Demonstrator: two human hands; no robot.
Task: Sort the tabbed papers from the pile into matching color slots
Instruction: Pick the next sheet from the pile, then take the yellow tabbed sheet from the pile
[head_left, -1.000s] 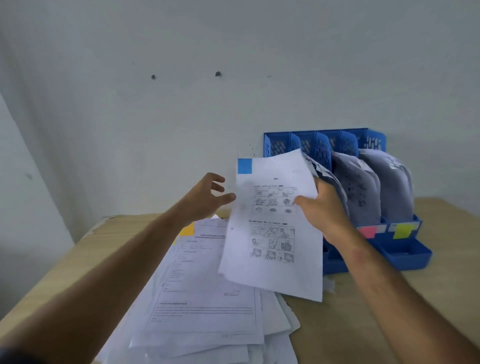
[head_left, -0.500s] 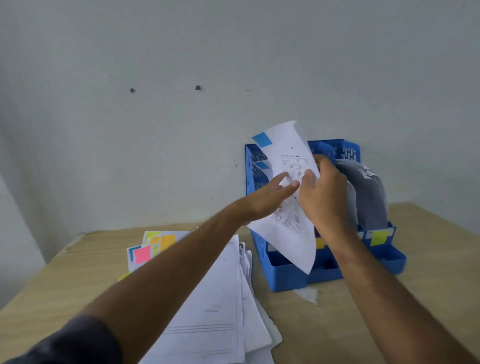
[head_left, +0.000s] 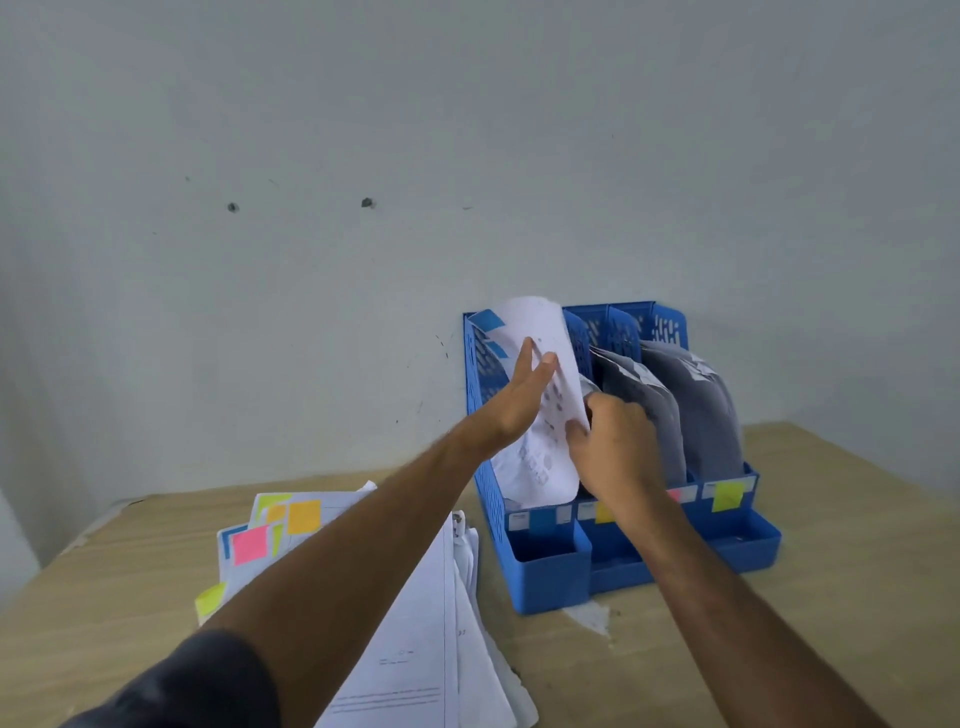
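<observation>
**Blue-tabbed sheet going into the leftmost slot**

Against the pale wall (head_left: 467, 130), a wooden table (head_left: 831, 571) carries everything. At its back right stands a blue file rack (head_left: 545, 582) with four upright slots; small colour labels sit low on the slot fronts, blue on the leftmost, then yellow, pink and yellow-green. The two right-hand slots hold curved bundles of grey-looking papers (head_left: 711, 415). On the left half of the table lies the pile of papers (head_left: 415, 649), fanned loosely, with pink, orange and yellow-green tabs showing at its far edge.

A printed sheet (head_left: 545, 457) with a blue tab (head_left: 490, 319) at its top corner stands bowed in the leftmost slot, its lower edge down behind the blue label and its top curling above the rack wall. The left hand (head_left: 519, 400) lies flat against the sheet's face, fingers straight and together, pressing it. The right hand (head_left: 613, 447) has its fingers curled round the sheet's right edge, gripping it just beside the second slot.
</observation>
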